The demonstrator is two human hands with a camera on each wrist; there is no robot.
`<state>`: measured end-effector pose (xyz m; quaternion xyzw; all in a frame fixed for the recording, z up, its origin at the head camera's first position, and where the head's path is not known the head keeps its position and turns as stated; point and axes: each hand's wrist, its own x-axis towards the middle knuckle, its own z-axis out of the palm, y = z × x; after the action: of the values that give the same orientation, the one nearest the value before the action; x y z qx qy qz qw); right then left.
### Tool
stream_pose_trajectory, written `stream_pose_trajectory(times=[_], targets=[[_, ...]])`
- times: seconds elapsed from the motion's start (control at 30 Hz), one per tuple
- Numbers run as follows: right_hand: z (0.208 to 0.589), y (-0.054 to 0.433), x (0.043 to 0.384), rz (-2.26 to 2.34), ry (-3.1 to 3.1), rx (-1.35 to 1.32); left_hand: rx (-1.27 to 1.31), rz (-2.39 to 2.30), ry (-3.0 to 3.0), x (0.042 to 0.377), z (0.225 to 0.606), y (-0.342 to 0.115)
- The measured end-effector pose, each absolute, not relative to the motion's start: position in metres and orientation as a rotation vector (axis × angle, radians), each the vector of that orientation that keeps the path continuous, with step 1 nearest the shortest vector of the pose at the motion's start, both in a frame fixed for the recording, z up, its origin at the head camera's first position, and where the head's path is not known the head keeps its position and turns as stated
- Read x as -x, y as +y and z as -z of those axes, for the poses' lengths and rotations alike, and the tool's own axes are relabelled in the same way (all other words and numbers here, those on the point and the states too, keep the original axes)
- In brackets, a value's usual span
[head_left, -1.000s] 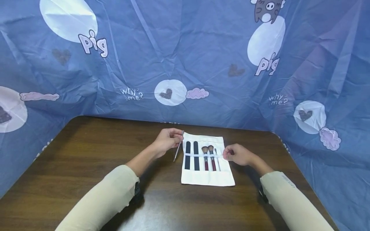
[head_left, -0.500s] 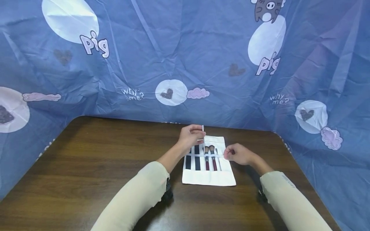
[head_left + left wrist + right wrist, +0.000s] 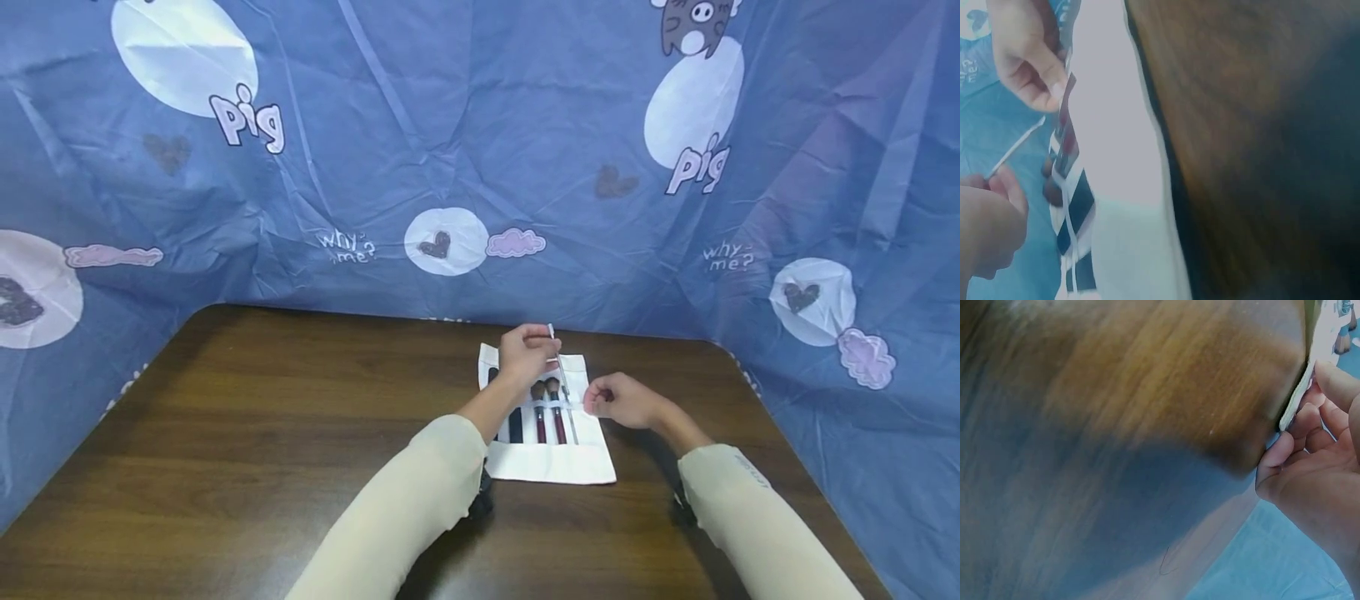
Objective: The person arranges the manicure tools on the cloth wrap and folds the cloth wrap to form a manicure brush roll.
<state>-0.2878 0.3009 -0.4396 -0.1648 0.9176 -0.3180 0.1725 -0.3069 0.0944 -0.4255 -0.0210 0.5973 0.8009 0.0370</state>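
A white cloth tool roll lies unrolled on the brown table. Its band holds two black flat strips that resemble nail files, two makeup brushes with dark red handles, and a thin metal tool. Between the fingertips of my left hand is a second slim silvery rod. That rod slants down over the roll's right part, its lower end close to the band beside the brushes. My right hand pinches the roll's right edge. My left forearm hides part of the black strips.
The wooden table stretches far to the left of the roll and toward me. Behind it and along both sides hangs a blue curtain printed with pigs and hearts.
My left hand has carried the slim metal rod from the roll's left side rightward across it, past the black strips and the brushes. My right hand has stayed at the roll's right edge.
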Motion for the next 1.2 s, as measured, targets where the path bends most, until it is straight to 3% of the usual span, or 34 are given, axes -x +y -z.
stream_pose_trajectory(times=[0.9, 1.2], targets=[[0.443, 0.304, 0.288, 0.921, 2.603, 0.472, 0.012, -2.161, 2.221, 0.323, 0.445, 0.127], [0.442, 0.303, 0.287, 0.949, 2.602, 0.471, -0.185, -1.747, 2.561, 0.331, 0.45, 0.125]])
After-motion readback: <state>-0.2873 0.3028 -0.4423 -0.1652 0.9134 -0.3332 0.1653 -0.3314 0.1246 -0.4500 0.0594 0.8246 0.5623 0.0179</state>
